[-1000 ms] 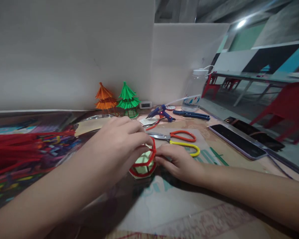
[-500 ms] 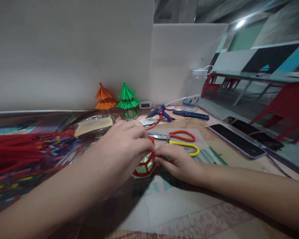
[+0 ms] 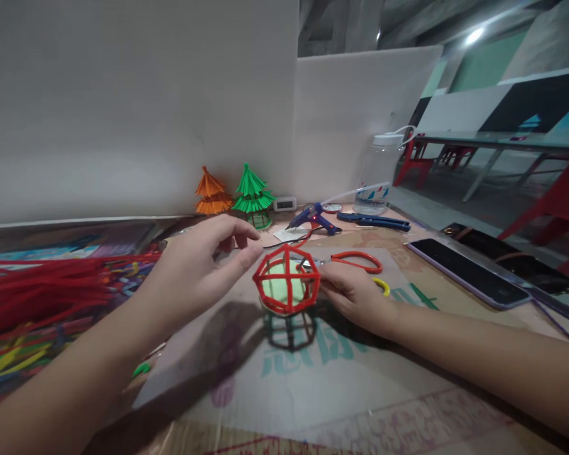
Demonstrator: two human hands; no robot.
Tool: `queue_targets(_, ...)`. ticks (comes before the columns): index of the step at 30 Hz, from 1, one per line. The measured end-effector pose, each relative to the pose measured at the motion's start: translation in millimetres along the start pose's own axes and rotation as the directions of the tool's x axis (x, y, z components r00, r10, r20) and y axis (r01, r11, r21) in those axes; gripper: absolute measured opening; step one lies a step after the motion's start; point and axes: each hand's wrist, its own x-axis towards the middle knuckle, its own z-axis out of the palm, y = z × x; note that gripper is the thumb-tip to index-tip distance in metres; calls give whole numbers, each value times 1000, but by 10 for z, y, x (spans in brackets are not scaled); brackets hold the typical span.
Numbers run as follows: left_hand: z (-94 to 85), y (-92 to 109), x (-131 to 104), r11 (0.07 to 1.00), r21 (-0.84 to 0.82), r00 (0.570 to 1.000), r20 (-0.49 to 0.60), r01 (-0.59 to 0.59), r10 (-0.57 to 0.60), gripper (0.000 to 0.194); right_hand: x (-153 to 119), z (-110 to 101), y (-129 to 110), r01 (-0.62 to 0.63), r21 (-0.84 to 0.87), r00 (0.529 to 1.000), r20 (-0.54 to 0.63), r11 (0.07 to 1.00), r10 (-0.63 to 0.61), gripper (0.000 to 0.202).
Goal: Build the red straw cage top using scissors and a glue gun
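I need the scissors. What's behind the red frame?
The scissors lie partly behind the red frame: some metal and the orange handle show. The right hand covers most of the yellow handle; the blade tips can't be made out.

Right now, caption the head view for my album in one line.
The right hand holds a red frame, the left hand open beside it, a green tiered model standing behind.

The left grip (image 3: 201,256) has moved off the red frame (image 3: 289,276)
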Motion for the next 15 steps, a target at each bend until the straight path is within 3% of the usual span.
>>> queue_targets(6, 55, -177, -106, 962, -190, 977, 120, 196, -175, 36, 28, -2, 51, -13, -31, 1000, -7, 999, 13, 23)
queue_targets(11, 106, -143, -94, 926, -297, 948, 284, 232, -147, 29, 31, -17, 71, 29, -76, 999, -24, 997, -31, 24)
queue_targets(15, 181, -142, -83, 878, -401, 930, 347, 262, -120, 28, 25, -21, 100, 24, -82, 999, -22, 996, -26, 21)
